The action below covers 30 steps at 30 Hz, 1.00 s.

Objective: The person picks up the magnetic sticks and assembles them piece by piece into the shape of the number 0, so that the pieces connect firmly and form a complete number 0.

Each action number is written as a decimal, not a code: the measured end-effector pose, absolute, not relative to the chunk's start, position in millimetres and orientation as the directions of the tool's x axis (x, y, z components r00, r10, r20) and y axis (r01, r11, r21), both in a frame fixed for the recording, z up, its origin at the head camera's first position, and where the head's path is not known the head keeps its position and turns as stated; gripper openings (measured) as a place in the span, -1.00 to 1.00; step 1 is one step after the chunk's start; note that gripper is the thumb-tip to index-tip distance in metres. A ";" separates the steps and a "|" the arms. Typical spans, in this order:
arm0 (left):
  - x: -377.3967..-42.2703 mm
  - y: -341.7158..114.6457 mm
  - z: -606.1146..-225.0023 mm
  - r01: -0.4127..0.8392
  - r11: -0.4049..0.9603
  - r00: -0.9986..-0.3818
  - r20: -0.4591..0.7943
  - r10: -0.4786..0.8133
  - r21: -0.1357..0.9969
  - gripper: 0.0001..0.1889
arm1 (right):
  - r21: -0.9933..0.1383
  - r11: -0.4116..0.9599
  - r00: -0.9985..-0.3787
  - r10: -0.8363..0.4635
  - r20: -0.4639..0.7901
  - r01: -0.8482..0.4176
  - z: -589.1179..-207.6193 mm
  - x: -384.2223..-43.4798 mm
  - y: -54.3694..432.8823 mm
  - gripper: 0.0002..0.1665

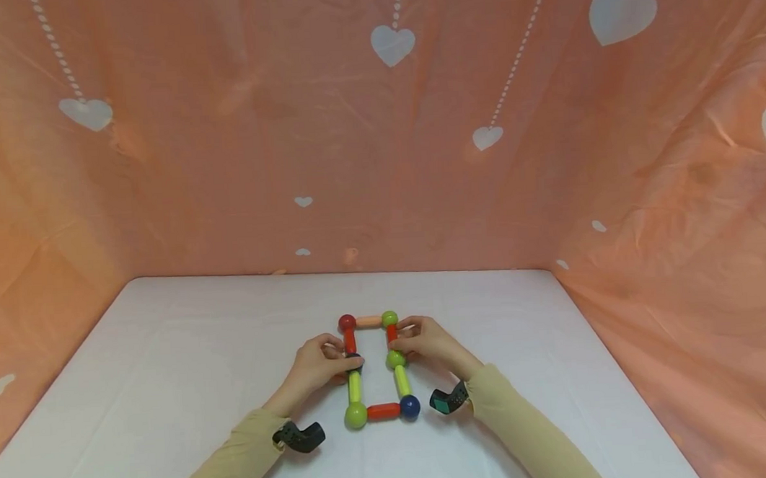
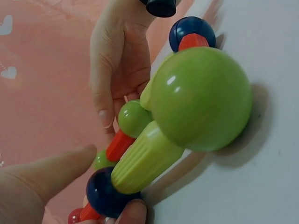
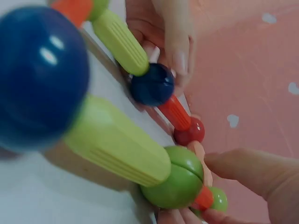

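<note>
A rectangle of toy balls and rods lies on the white table (image 1: 188, 365). Its far side has a red ball (image 1: 347, 323), a peach rod (image 1: 369, 321) and a green ball (image 1: 390, 317). Nearest the person are a large green ball (image 2: 203, 100), a red rod (image 1: 383, 412) and a blue ball (image 3: 39, 77). My left hand (image 1: 316, 361) pinches the blue ball (image 2: 106, 193) midway along the left side, thumb over it. On the right side, my right hand (image 1: 430, 345) holds the red rod (image 3: 202, 198) beside the middle green ball (image 3: 175, 179). Lime rods (image 1: 402, 381) join the near corners to the middle balls.
Dark wrist cameras (image 1: 300, 437) are strapped at both sleeves, close to the near corners of the rectangle. An orange curtain (image 1: 326, 141) with white hearts stands behind the table and along both its sides.
</note>
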<state>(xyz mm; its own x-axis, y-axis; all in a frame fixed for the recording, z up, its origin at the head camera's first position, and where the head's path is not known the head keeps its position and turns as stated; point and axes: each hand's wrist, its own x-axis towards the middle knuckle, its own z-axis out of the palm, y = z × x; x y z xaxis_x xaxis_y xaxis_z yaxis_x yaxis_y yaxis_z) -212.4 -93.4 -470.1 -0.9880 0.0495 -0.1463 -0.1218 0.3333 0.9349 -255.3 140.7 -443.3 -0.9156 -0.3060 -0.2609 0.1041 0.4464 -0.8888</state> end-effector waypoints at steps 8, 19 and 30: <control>-212.8 -94.0 -471.1 -0.109 0.322 -0.990 -0.132 0.050 0.940 -0.54 | -0.850 0.526 -0.930 -0.302 -0.210 0.021 -443.5 -240.6 136.4 -0.32; -219.2 -98.5 -469.6 -0.109 0.331 -0.989 -0.136 0.058 0.937 -0.60 | -0.862 0.505 -0.940 -0.274 -0.204 0.040 -446.0 -239.8 139.2 -0.36; -242.3 -105.6 -475.5 -0.118 0.247 -0.988 -0.140 0.072 0.962 -0.57 | -0.874 0.481 -0.951 -0.235 -0.201 0.065 -448.0 -257.4 134.5 -0.33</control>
<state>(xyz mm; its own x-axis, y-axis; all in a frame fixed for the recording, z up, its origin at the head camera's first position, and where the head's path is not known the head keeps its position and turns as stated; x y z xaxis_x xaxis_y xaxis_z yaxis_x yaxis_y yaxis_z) -242.3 -105.6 -475.5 -0.9876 0.0717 -0.1397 -0.1181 0.2471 0.9618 -257.4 134.5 -448.0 -0.9509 -0.2353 -0.2009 0.0655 0.4814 -0.8741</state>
